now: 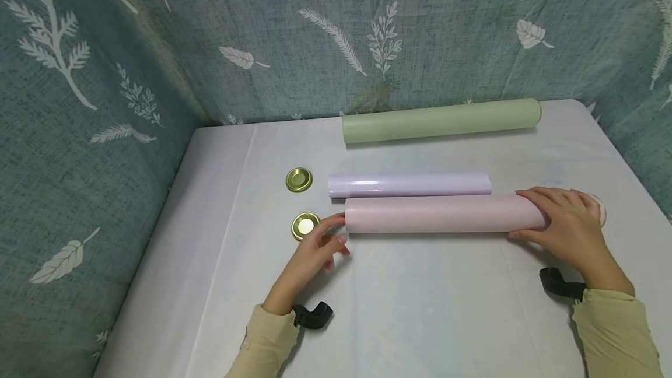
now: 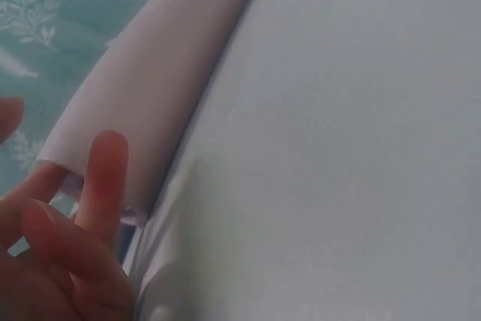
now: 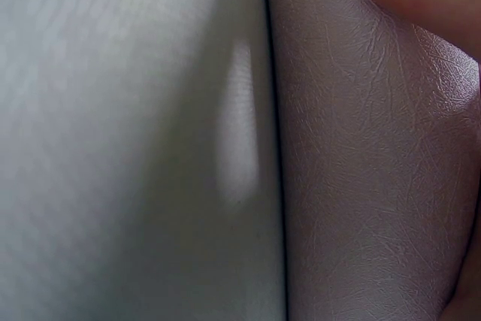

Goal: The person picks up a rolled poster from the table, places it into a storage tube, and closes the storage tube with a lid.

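A pale pink roll of finely creased sheet (image 1: 430, 214) lies crosswise on the white-covered table. Near its right end my right hand (image 1: 569, 229) grips it, fingers over the top and thumb on the near side. At the open left end is my left hand (image 1: 315, 255), its index finger reaching to the rim. In the left wrist view, one finger of the left hand (image 2: 68, 253) meets the roll's edge, and whether it goes inside is hard to tell. Just behind lies a thinner, glossy lavender roll (image 1: 409, 184).
Farther back, near the patterned green curtain (image 1: 294, 28), lies a light green roll (image 1: 441, 121). Two gold jar lids sit left of the rolls: the far lid (image 1: 299, 179), and the near lid (image 1: 305, 226) right by the left hand's fingers.
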{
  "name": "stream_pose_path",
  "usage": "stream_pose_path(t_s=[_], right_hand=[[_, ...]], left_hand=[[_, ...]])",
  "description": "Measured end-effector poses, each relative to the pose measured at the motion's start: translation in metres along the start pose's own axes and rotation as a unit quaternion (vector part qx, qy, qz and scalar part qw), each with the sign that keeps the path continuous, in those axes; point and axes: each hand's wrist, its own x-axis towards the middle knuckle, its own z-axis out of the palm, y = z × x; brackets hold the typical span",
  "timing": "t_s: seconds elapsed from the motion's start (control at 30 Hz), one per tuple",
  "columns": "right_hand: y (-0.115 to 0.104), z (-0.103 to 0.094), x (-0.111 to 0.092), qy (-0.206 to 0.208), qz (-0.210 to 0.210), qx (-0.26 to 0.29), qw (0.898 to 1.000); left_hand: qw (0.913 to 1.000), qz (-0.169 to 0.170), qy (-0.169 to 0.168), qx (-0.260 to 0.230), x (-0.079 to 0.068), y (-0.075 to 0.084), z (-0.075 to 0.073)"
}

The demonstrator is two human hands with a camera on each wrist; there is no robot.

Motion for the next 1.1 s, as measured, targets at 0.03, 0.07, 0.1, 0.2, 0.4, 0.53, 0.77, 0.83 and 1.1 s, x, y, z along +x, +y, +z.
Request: stream_pose_path(t_s=[0.03, 0.07, 0.1, 0.2, 0.4, 0.53, 0.77, 0.83, 1.1], right_hand=[[0.0002, 0.0002, 0.0002, 0.0, -0.001, 0.0, 1.0], [0.0005, 0.0005, 0.0004, 0.0, -0.001, 0.0, 1.0], [0.0004, 0.0004, 0.0006, 0.0, -0.001, -0.001, 1.0], [-0.0002, 0.0002, 0.0014, 0.001, -0.002, 0.0, 1.0], [-0.0019, -0.0008, 0.002, 0.006, -0.008, 0.003, 1.0], [-0.0009, 0.0001, 0.0008, 0.007, -0.009, 0.001, 1.0], [0.0009, 0.0001, -0.0007, 0.0, -0.001, -0.001, 1.0], [0.0007, -0.0002, -0.0007, 0.001, -0.002, 0.0, 1.0], [-0.0003, -0.0003, 0.0004, 0.001, -0.002, 0.0, 1.0]], left_hand=[[1.0, -0.003, -0.001, -0.003, 0.0001, -0.0001, 0.0005], [1.0, -0.008, -0.001, -0.006, 0.0002, -0.0002, 0.001], [0.9999, -0.012, 0.0, -0.007, 0.0, 0.0001, 0.0013], [0.9997, -0.021, 0.002, -0.007, -0.0007, 0.0003, 0.0016], [0.9996, -0.023, -0.005, -0.015, -0.0012, -0.0006, 0.0016], [0.9996, -0.02, -0.016, -0.012, -0.0008, -0.001, 0.0014], [0.9983, -0.032, -0.038, 0.032, -0.0002, -0.0012, 0.0009], [0.9981, -0.029, -0.035, 0.042, -0.0004, -0.001, 0.001], [0.9989, 0.02, 0.006, -0.042, -0.0027, -0.0075, -0.0041]])
